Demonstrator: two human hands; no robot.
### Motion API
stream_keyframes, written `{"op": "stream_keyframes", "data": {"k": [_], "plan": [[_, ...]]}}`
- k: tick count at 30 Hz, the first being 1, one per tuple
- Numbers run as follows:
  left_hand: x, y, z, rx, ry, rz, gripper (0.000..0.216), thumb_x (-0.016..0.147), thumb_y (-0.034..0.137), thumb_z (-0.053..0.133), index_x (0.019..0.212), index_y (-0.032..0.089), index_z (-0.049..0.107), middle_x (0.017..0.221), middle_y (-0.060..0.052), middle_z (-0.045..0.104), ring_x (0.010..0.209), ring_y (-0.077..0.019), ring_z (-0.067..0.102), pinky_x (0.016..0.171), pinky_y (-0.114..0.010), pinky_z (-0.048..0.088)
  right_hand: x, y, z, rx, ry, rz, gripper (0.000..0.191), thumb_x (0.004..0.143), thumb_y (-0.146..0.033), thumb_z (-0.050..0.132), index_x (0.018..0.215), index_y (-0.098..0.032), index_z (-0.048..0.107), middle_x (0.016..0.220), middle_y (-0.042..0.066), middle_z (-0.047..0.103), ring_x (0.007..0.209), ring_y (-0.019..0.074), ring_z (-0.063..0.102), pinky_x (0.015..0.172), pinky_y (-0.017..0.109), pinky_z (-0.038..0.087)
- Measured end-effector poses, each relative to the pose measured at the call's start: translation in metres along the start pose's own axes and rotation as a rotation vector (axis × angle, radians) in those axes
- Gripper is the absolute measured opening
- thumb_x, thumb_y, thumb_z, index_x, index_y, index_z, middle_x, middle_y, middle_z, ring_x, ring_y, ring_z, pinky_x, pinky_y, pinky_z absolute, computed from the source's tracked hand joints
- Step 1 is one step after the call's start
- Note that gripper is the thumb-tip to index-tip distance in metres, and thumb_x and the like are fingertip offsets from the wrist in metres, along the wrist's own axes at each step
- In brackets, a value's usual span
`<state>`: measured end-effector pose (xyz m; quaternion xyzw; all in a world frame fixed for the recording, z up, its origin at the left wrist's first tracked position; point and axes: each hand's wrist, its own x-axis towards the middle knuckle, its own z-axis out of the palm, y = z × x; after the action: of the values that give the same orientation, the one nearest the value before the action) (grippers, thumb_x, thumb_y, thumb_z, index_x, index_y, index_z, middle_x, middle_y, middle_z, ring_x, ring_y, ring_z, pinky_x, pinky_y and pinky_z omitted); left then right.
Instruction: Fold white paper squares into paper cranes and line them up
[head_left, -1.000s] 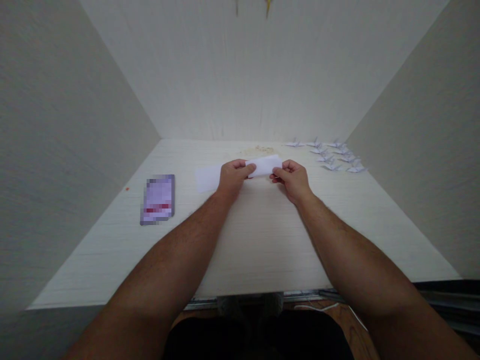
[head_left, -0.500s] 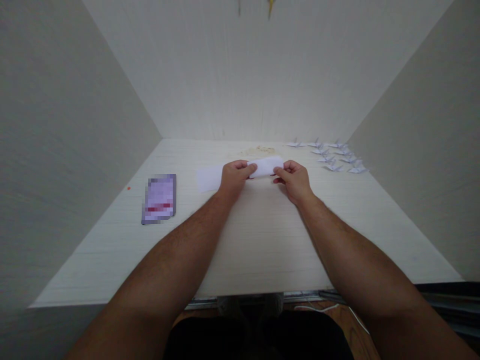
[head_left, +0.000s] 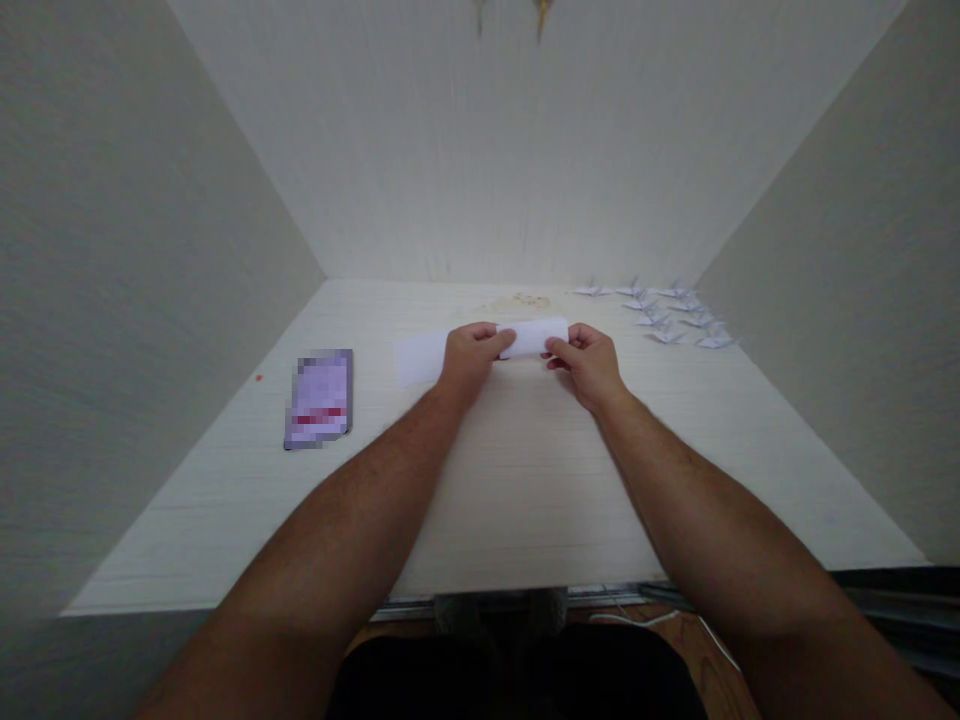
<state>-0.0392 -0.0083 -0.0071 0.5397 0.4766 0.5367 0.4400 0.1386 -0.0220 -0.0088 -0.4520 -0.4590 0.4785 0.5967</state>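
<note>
A folded strip of white paper is held just above the pale wooden desk, in the middle. My left hand pinches its left end between thumb and fingers. My right hand pinches its right lower edge the same way. Another flat white sheet lies on the desk just left of my left hand, partly hidden by it.
Several small folded white paper cranes stand at the back right of the desk. A purple packet lies flat at the left. Pale walls close the desk on three sides. A small red speck sits near the left wall.
The paper strip has sunk a little between my hands and looks narrower. Both hands have stayed in nearly the same place.
</note>
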Motion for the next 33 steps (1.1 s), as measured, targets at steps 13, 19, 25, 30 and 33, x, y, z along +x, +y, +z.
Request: {"op": "stream_keyframes", "data": {"k": [13, 19, 25, 30, 33], "plan": [[-0.0008, 0.0011, -0.0006, 0.001, 0.003, -0.011, 0.031, 0.070, 0.044, 0.074, 0.059, 0.017, 0.062, 0.053, 0.003, 0.051, 0.052, -0.0092, 0.041, 0.053, -0.025, 0.033, 0.0019, 0.0037, -0.0014, -0.036, 0.002, 0.001, 0.030, 0.060, -0.034, 0.082, 0.067, -0.021, 0.056, 0.059, -0.002, 0.065, 0.054, 0.0129, 0.063, 0.052, 0.025, 0.051], [-0.0017, 0.0033, -0.0005, 0.022, 0.001, -0.031, 0.031, 0.070, 0.045, 0.073, 0.060, 0.017, 0.062, 0.054, 0.003, 0.051, 0.052, -0.0100, 0.042, 0.053, -0.026, 0.033, 0.0031, 0.0058, -0.0020, -0.051, 0.006, 0.005, 0.030, 0.061, -0.034, 0.082, 0.067, -0.021, 0.056, 0.060, -0.002, 0.065, 0.055, 0.0134, 0.064, 0.052, 0.025, 0.052], [-0.0007, 0.0014, -0.0003, -0.018, 0.004, -0.026, 0.030, 0.070, 0.043, 0.075, 0.060, 0.017, 0.063, 0.054, 0.004, 0.051, 0.053, -0.0095, 0.042, 0.054, -0.025, 0.033, 0.0013, 0.0034, -0.0010, -0.023, -0.003, 0.000, 0.029, 0.060, -0.032, 0.082, 0.066, -0.020, 0.057, 0.058, -0.002, 0.066, 0.053, 0.0123, 0.063, 0.051, 0.024, 0.050], [-0.0011, 0.0015, -0.0005, -0.015, 0.005, -0.018, 0.030, 0.070, 0.042, 0.075, 0.059, 0.017, 0.063, 0.054, 0.004, 0.051, 0.053, -0.0094, 0.041, 0.054, -0.026, 0.033, 0.0011, 0.0017, 0.0001, -0.015, 0.007, 0.004, 0.030, 0.059, -0.033, 0.083, 0.066, -0.020, 0.057, 0.056, -0.003, 0.064, 0.052, 0.0125, 0.063, 0.050, 0.024, 0.050], [-0.0017, 0.0022, -0.0005, 0.005, 0.007, -0.018, 0.031, 0.071, 0.043, 0.074, 0.059, 0.017, 0.062, 0.053, 0.004, 0.050, 0.052, -0.0094, 0.041, 0.053, -0.026, 0.033, 0.0014, 0.0025, -0.0001, -0.025, 0.013, 0.010, 0.032, 0.058, -0.034, 0.083, 0.065, -0.021, 0.055, 0.056, -0.004, 0.062, 0.053, 0.0130, 0.063, 0.050, 0.024, 0.050]]}}
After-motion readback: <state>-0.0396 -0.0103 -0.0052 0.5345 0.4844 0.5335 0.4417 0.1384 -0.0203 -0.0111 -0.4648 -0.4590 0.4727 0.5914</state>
